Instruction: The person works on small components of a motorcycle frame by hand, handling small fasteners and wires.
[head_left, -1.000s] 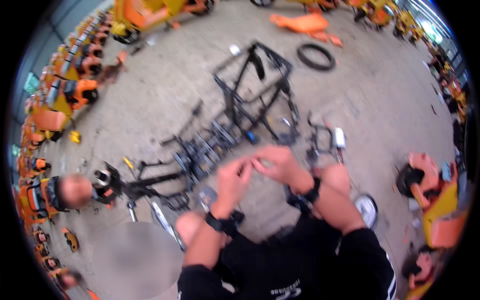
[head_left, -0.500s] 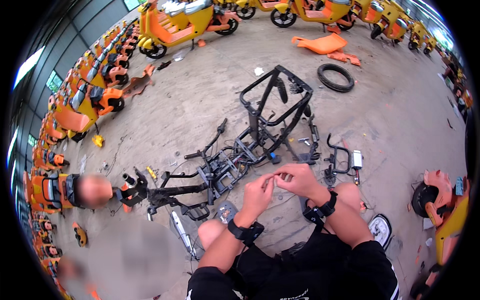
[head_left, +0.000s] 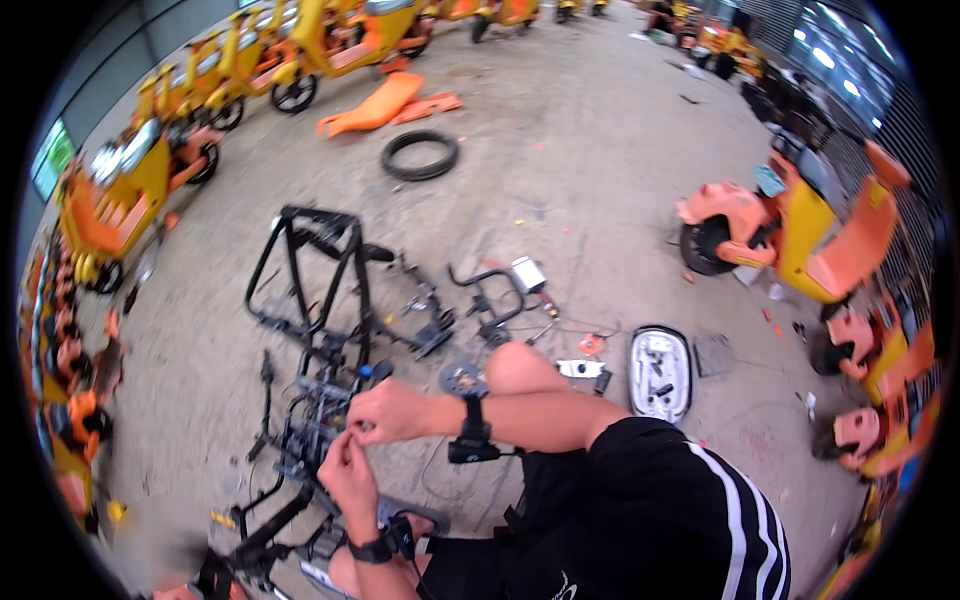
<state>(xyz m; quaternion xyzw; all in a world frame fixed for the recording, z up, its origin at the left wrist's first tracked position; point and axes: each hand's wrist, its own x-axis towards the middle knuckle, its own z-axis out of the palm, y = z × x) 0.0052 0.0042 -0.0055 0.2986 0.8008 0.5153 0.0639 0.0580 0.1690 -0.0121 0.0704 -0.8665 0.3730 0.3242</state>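
My left hand point(head_left: 347, 468) and my right hand point(head_left: 388, 410) meet fingertip to fingertip, pinching a small part point(head_left: 352, 432) too tiny to identify. Both wrists wear black bands. The hands hover over a stripped black vehicle frame with wiring point(head_left: 305, 425) lying on the concrete floor. My right forearm rests across my bare knee point(head_left: 520, 368). I am crouched low in black shorts with white stripes point(head_left: 660, 520).
An upright black tube frame point(head_left: 318, 262) stands just beyond, with a black handlebar piece point(head_left: 488, 296) and a small white box point(head_left: 527, 272). A white oval cover point(head_left: 660, 372) lies to the right. A tyre point(head_left: 420, 155), orange panels point(head_left: 385, 100) and orange-yellow scooters point(head_left: 790, 220) ring the floor.
The view has swung round, so the frames and scooters shifted in the picture. My hands stay pinched together and now sit lower and further left.
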